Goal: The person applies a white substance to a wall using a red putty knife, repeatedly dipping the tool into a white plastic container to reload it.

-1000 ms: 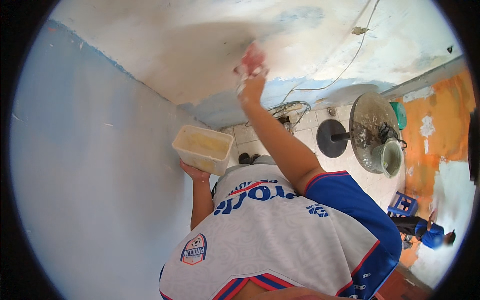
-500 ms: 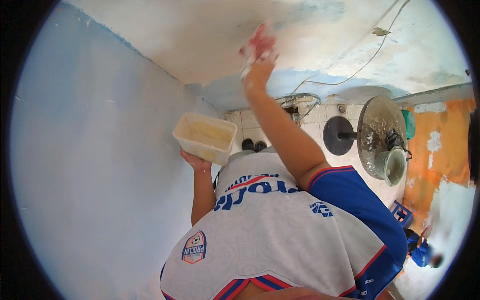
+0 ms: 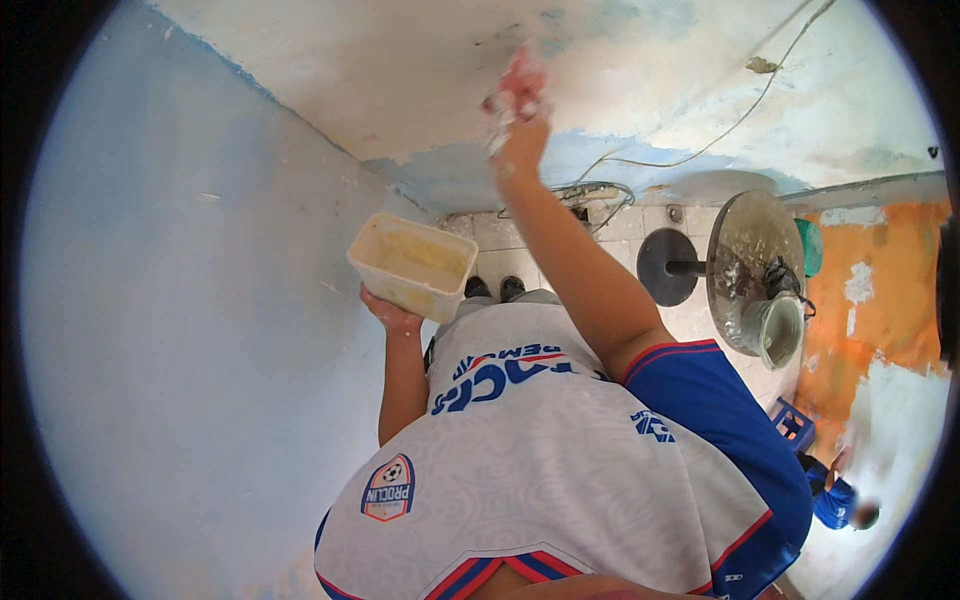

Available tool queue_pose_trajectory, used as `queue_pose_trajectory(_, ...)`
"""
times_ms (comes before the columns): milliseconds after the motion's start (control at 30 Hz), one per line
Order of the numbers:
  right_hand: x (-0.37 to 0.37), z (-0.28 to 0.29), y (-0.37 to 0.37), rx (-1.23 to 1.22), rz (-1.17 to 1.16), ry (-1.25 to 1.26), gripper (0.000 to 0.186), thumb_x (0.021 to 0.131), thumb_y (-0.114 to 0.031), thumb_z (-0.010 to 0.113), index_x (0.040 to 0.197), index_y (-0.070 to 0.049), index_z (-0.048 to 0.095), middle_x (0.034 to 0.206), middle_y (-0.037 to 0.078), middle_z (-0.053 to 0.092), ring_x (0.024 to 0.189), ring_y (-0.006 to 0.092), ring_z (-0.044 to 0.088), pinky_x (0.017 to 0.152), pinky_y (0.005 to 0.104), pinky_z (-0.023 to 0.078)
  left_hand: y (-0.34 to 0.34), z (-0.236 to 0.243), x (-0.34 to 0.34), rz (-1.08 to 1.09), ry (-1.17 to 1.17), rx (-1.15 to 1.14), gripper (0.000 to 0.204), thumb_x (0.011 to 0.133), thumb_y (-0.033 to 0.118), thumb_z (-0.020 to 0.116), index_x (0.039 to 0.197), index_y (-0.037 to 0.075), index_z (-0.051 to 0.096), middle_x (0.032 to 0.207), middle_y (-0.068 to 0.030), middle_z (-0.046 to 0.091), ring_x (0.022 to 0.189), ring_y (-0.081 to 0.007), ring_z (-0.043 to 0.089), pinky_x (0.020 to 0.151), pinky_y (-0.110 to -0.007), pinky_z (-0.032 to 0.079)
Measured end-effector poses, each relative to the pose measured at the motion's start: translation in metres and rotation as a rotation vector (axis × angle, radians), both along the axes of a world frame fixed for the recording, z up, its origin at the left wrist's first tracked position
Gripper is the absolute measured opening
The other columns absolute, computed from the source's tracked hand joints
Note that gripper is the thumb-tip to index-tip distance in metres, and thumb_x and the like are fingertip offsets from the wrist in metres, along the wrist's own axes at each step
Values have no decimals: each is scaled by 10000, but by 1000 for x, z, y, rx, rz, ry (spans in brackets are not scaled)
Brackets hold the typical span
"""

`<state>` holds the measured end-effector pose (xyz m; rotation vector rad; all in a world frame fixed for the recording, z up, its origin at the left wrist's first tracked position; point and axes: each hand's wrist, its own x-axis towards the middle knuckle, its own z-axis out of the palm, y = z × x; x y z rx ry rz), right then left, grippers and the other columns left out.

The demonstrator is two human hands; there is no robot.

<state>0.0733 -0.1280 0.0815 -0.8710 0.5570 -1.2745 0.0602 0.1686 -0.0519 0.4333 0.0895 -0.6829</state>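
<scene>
My left hand (image 3: pixel 392 312) grips an off-white rectangular plastic tub (image 3: pixel 408 291) from below and the side, near the left wall. The tub's open top faces up, with pale yellowish residue inside. My right arm reaches forward to the patchy wall (image 3: pixel 420 70). In my closed right hand (image 3: pixel 522 150) is a red thing smeared with white (image 3: pixel 522 85), blurred by motion. Its exact kind cannot be made out. It is against or very close to the wall surface, and white smears also show on my fingers.
A pale blue wall (image 3: pixel 220 330) stands close on my left. A loose cable (image 3: pixel 690 160) hangs along the front wall. To the right are a round table (image 3: pixel 735 240), a bucket (image 3: pixel 772 332), a black bag (image 3: pixel 782 275) and a blue stool (image 3: pixel 793 425). Another person (image 3: pixel 835 500) is at the far right.
My right hand has shifted slightly at the wall with the red thing, which is still blurred. The view has tilted a little. My left hand keeps the tub in nearly the same place.
</scene>
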Motion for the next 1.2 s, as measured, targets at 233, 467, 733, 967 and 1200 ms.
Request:
queue_pose_trajectory(233,36,20,-1,18,32,204,608,919,-4,734,1434,25,411,1286,124,661,1086,183,684,893,331,577,-1,-12,11,9,73,78,651,1026,522,404,1531,121,497,1524,-128,548,1373,-376,542,1146,-564,451)
queue_pose_trajectory(467,4,-20,7,-13,61,14,633,970,29,662,1523,-61,366,1295,116,627,1056,169,675,893,345,598,4,-8,17,6,4,33,669,1020,543,413,1541,129,484,1531,-123,542,1384,-370,534,1160,-566,442)
queue_pose_trajectory(733,63,17,-15,28,-366,576,675,938,13,677,1511,1,322,1273,127,631,1176,221,643,946,377,571,5,-12,24,-4,53,80,639,1022,500,372,1524,125,498,1512,-110,556,1378,-353,541,1135,-549,463)
queue_pose_trajectory(967,48,-69,13,71,-109,-47,783,945,-153,709,1533,48,231,1455,211,506,1285,328,552,1093,466,424,-2,-8,27,-41,70,45,646,1019,518,422,1508,106,515,1502,-118,565,1363,-359,549,1124,-553,472)
queue_pose_trajectory(1200,49,27,-7,69,-255,621,805,926,-188,734,1534,59,268,1458,270,449,1295,391,506,1089,465,426,13,-32,29,-51,133,74,627,1026,491,374,1510,119,515,1512,-109,557,1373,-354,541,1131,-536,464)
